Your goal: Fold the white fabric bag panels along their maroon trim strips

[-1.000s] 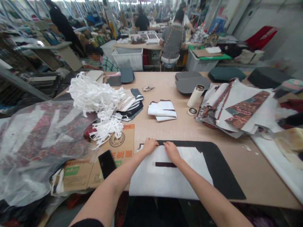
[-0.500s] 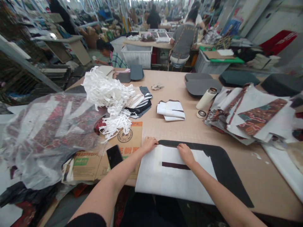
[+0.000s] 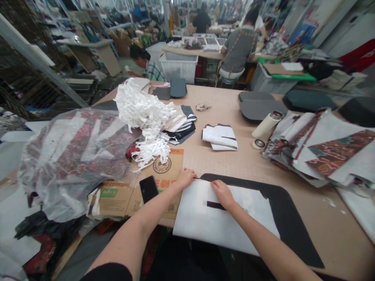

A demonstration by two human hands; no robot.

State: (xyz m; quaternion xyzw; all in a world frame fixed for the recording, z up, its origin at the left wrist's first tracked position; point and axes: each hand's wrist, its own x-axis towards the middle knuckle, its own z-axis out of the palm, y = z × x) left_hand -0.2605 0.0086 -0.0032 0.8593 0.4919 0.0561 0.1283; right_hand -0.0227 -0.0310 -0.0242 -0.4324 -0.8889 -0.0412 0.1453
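Note:
A white sheet (image 3: 202, 224) with a dark strip (image 3: 216, 205) lies in front of me, partly over a dark grey rounded board (image 3: 295, 218). Its front edge hangs past the table edge. My left hand (image 3: 186, 178) is closed on the sheet's far left corner, fingertips curled at the edge. Close to its right, my right hand (image 3: 222, 194) has its fingers bent over the far edge, pinching the sheet there. The right hand and forearm cover part of the strip.
On the left are a cardboard piece (image 3: 172, 156), a phone (image 3: 149, 189), white strips (image 3: 140, 105) and a plastic-wrapped bundle (image 3: 73, 156). A folded white piece (image 3: 220, 137) lies ahead. A cream bottle (image 3: 266, 125) and patterned pieces (image 3: 334, 148) are on the right. Other people work beyond.
My right hand has slid left along the sheet's far edge, nearer to my left hand, which stays at the corner. The whole view has shifted, so the table's things appear farther right.

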